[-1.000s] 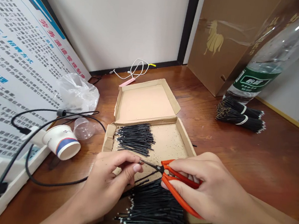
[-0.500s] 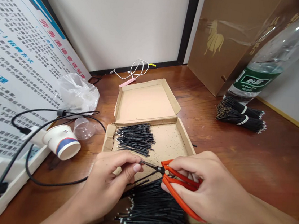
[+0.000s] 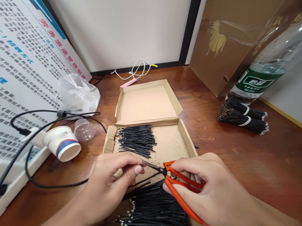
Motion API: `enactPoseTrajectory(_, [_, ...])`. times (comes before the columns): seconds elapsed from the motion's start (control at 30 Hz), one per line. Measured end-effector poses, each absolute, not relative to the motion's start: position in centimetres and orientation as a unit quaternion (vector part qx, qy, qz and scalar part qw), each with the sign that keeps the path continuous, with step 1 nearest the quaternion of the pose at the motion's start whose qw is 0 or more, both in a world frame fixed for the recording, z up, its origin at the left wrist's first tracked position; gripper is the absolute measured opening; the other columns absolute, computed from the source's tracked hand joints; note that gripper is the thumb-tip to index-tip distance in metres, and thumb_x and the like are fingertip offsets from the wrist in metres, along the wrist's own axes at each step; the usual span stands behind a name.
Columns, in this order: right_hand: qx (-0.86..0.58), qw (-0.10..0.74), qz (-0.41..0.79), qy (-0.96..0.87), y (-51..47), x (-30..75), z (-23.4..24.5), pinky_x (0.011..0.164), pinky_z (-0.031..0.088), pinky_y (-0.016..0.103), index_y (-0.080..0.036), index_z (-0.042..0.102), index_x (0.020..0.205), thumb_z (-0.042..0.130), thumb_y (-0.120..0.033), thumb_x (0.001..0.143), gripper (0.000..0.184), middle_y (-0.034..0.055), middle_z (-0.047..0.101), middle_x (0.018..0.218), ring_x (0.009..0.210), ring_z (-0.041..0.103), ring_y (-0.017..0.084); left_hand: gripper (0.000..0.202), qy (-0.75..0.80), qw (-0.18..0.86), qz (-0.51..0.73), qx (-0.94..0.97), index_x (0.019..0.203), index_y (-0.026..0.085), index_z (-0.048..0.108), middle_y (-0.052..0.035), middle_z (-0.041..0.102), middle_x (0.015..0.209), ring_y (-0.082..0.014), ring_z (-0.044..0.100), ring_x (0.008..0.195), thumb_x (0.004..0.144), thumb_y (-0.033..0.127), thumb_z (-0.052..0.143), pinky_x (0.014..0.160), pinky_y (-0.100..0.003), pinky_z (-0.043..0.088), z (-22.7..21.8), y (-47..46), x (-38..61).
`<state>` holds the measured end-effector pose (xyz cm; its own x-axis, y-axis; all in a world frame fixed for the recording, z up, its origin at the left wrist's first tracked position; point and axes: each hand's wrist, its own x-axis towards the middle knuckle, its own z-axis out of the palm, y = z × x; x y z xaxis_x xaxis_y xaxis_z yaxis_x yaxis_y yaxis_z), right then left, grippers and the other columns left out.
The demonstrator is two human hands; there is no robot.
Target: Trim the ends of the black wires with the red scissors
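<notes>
My left hand (image 3: 116, 182) is closed, thumb and forefinger pinching what looks like a black wire; only a small dark tip shows and the fingers hide the rest. In my right hand (image 3: 207, 189) is a pair of scissors (image 3: 178, 180) with red handles. Their dark blades point left and meet the tip at my left fingertips. Both hands are over the open cardboard box (image 3: 188, 137). A loose pile of black wires (image 3: 161, 209) with pale ends lies below them. A neater group of black wires (image 3: 136, 139) rests at the box's far left.
Two tied bundles of black wires (image 3: 244, 117) lie at the right, by a water bottle (image 3: 259, 82) and a tall brown carton (image 3: 226, 34). At the left are a paper cup (image 3: 61, 143), a clear plastic cup (image 3: 85, 130), a plastic bag (image 3: 80, 93) and black cables (image 3: 53, 187).
Almost nothing differs. The scissors' blades appear slightly closer together at my left fingertips, while both hands stay in place.
</notes>
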<state>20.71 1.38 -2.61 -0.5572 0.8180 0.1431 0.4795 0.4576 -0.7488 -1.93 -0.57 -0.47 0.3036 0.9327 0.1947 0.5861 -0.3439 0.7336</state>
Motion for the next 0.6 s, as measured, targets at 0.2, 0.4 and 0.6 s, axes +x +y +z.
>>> enactPoseTrajectory(0.2, [-0.387,0.257,0.337,-0.819,1.52,20.81,-2.83,0.047,0.025,0.025,-0.017,0.060,0.062,0.058,-0.018,0.083,0.021,-0.0068,0.037,0.051,0.047,0.028,0.009,0.010,0.500,0.304,0.333,0.739,0.090,0.019,0.068,0.0017,0.067,0.065,-0.0097,0.061,0.051,0.092,0.017,0.059,0.052,-0.018,0.049,-0.89,-0.60,-1.89])
enactPoseTrajectory(0.4, [-0.398,0.267,0.336,-0.811,1.70,20.59,-2.89,0.048,0.027,0.023,-0.017,0.062,0.064,0.057,-0.022,0.085,0.022,-0.0072,0.038,0.050,0.046,0.029,0.008,0.009,0.501,0.328,0.344,0.724,0.090,0.018,0.068,0.0001,0.068,0.068,-0.0097,0.062,0.050,0.092,0.019,0.059,0.050,-0.017,0.051,-0.98,-0.64,-1.87])
enactPoseTrajectory(0.6, [-0.410,0.242,0.320,-0.819,1.52,20.67,-2.59,0.054,0.034,0.025,-0.017,0.067,0.071,0.058,-0.022,0.085,0.017,-0.0053,0.048,0.052,0.049,0.036,0.010,0.007,0.510,0.362,0.336,0.704,0.090,0.018,0.066,0.0024,0.065,0.056,-0.0101,0.060,0.044,0.092,0.018,0.059,0.044,-0.016,0.051,-0.93,-0.85,-1.77])
